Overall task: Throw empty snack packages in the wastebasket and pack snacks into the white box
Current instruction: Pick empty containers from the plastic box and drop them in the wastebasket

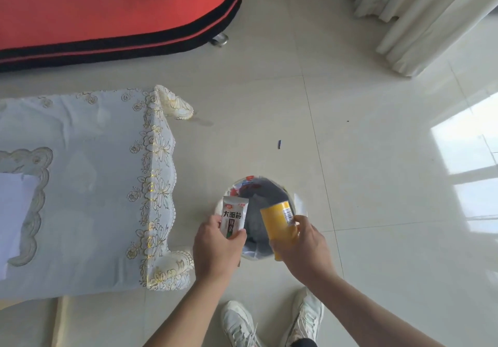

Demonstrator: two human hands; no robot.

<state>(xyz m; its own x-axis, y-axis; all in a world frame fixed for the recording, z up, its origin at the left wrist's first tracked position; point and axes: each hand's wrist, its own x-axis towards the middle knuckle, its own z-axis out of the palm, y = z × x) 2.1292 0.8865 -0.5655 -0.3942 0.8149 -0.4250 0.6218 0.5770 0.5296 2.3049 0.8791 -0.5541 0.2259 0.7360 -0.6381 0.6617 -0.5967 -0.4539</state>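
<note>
Fingers [213, 222] of the left hand [215, 251] curl round the lower end of a white snack packet [233, 217] with dark printed characters, thumb pressed against its right edge. The right hand [305, 248] grips a yellow package [279, 224], its fingers [304, 223] wrapped over the side that bears a barcode. Both packages are held upright just above the mouth of the wastebasket [300, 206], which stands on the floor [377, 158] and shows a dark liner and some coloured wrappers inside.

Left of the wastebasket stands a low surface [94, 174] draped in a pale cloth with gold floral lace along its edge; a flat white thing [13, 212] lies on it at the frame's left border, and I cannot tell what it is. Beyond it is a red cushioned seat [107, 9] with a black trim. Pale curtains [417, 18] hang at the upper right, and sunlight falls on the glossy cream tiles.

Counted: two hands, two packages, one wastebasket, one surface, two white shoes [239, 322] at the bottom, one small dark scrap [279, 144] on the floor
</note>
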